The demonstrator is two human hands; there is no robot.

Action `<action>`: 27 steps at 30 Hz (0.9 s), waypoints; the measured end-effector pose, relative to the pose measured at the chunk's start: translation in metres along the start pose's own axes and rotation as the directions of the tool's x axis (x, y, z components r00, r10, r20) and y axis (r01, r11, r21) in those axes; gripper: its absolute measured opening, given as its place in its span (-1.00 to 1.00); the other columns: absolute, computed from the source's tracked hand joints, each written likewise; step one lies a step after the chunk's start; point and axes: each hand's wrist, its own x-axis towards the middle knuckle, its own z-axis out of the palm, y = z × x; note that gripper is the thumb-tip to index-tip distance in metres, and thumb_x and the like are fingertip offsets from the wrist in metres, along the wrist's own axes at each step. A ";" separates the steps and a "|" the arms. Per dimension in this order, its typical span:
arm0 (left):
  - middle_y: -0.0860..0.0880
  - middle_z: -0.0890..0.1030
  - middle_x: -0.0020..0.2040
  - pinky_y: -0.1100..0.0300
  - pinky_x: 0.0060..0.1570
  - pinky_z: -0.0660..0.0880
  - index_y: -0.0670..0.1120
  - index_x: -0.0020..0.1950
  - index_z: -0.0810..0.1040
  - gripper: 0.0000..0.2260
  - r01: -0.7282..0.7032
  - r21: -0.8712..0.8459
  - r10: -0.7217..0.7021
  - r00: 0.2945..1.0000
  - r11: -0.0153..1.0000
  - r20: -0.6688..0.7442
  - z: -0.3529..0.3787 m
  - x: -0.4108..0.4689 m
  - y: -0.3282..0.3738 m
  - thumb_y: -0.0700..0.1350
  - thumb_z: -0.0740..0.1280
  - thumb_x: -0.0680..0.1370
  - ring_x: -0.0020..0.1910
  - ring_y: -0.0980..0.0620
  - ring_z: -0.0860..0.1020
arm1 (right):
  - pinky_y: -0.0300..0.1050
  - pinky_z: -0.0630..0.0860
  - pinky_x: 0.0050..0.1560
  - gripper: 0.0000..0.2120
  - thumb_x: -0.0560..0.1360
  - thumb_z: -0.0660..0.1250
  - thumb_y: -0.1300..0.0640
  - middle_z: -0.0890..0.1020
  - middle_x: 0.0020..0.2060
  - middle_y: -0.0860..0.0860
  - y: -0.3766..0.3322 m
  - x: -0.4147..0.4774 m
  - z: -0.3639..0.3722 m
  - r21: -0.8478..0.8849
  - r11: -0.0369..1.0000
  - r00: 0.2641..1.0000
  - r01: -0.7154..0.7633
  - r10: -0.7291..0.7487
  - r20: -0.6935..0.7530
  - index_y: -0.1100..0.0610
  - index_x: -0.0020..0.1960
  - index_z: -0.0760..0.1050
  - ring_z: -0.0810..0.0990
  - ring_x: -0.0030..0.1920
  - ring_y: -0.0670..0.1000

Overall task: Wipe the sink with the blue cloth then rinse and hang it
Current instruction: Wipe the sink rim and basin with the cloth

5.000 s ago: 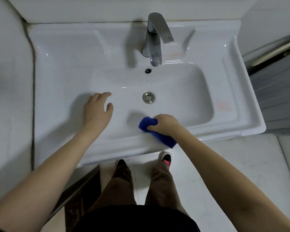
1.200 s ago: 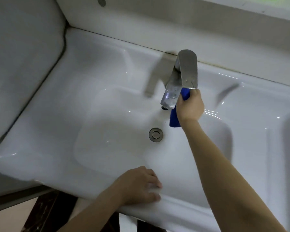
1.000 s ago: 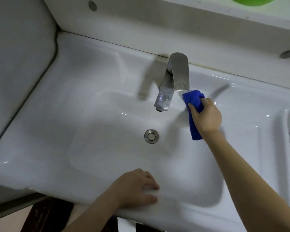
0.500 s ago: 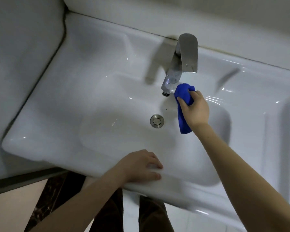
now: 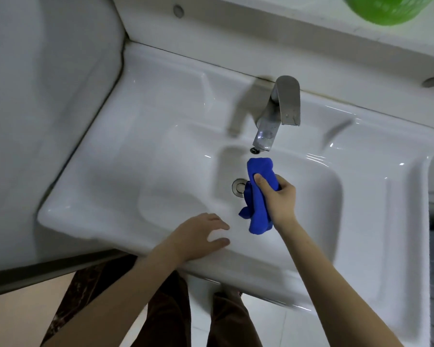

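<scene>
The blue cloth [image 5: 259,196] hangs bunched from my right hand [image 5: 278,196], which grips it over the middle of the white sink [image 5: 140,159]. The cloth's top end sits just below the spout of the metal faucet [image 5: 278,116], and its lower folds dangle beside the round drain [image 5: 239,187], partly covering it. No water is visible coming from the spout. My left hand [image 5: 198,236] lies flat on the sink's front rim, fingers spread, holding nothing.
A white ledge [image 5: 261,33] runs behind the sink, with a green object [image 5: 391,8] at the top right edge. A grey wall panel [image 5: 35,96] stands to the left. My legs and the tiled floor [image 5: 201,319] show below the sink's front.
My right hand has drawn the cloth away from the faucet body, down and toward the basin's middle. My left hand has stayed on the front rim. The view has shifted.
</scene>
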 end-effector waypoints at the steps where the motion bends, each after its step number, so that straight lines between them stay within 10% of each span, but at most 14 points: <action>1: 0.11 0.53 0.27 0.16 0.29 0.39 0.06 0.34 0.52 -0.60 0.009 0.030 -0.009 1.000 1.000 -0.018 -0.010 -0.006 -0.010 0.17 0.29 0.56 0.25 0.12 0.47 | -0.23 0.50 -0.34 -0.69 0.52 0.43 0.13 0.56 -0.38 0.07 -0.004 -0.002 0.009 -0.006 1.000 1.000 0.013 -0.013 0.003 0.39 -0.15 0.50 0.51 -0.42 -0.07; 8: 0.11 0.65 0.10 0.19 0.16 0.40 0.09 0.14 0.63 -0.40 0.034 0.305 -0.043 0.999 0.952 0.023 -0.057 -0.026 -0.085 0.38 0.02 0.40 0.11 0.07 0.58 | -0.36 0.45 -0.29 -0.81 0.50 0.41 0.03 0.57 -0.21 0.03 -0.029 0.018 0.084 -0.176 0.971 0.983 0.163 -0.175 -0.053 0.14 -0.13 0.53 0.54 -0.32 -0.17; 11: 0.16 0.66 0.07 0.22 0.12 0.41 0.08 0.07 0.66 -0.56 -0.041 0.284 0.037 0.999 0.958 0.019 -0.061 -0.030 -0.107 0.30 0.16 0.46 0.05 0.13 0.58 | -0.11 0.50 -0.14 -0.76 0.53 0.33 -0.05 0.55 -0.07 0.02 -0.046 0.055 0.112 -0.389 0.895 0.932 0.221 -0.310 -0.185 0.14 -0.02 0.52 0.57 -0.17 -0.01; 17: 0.22 0.64 0.10 0.34 0.03 0.29 0.11 0.09 0.66 -0.54 -0.086 0.227 0.091 0.996 0.970 -0.014 -0.063 -0.027 -0.119 0.35 0.22 0.42 0.05 0.20 0.54 | -0.06 0.39 -0.18 -0.66 0.62 0.20 -0.07 0.50 0.15 0.11 -0.054 0.125 0.142 -0.618 0.772 0.883 -0.145 -0.181 -0.434 0.21 0.16 0.43 0.58 -0.11 0.16; 22: 0.19 0.62 0.15 0.30 0.06 0.27 0.10 0.13 0.65 -0.47 -0.087 0.221 0.084 0.996 0.971 0.024 -0.063 -0.027 -0.120 0.37 0.13 0.41 0.10 0.15 0.53 | -0.06 0.43 -0.16 -0.65 0.59 0.22 -0.11 0.52 0.10 0.06 -0.053 0.123 0.174 -0.714 0.679 0.940 0.171 -0.329 -0.088 0.19 0.10 0.47 0.52 -0.18 0.09; 27: 0.17 0.59 0.18 0.22 0.13 0.29 0.10 0.18 0.61 -0.58 -0.096 0.233 0.092 0.995 0.968 0.029 -0.062 -0.029 -0.119 0.31 0.23 0.49 0.13 0.13 0.50 | -0.05 0.37 -0.11 -0.60 0.61 0.19 -0.08 0.56 0.13 0.16 -0.044 0.122 0.120 -0.739 0.648 0.865 -0.184 -0.251 -0.435 0.25 0.21 0.42 0.60 0.04 0.22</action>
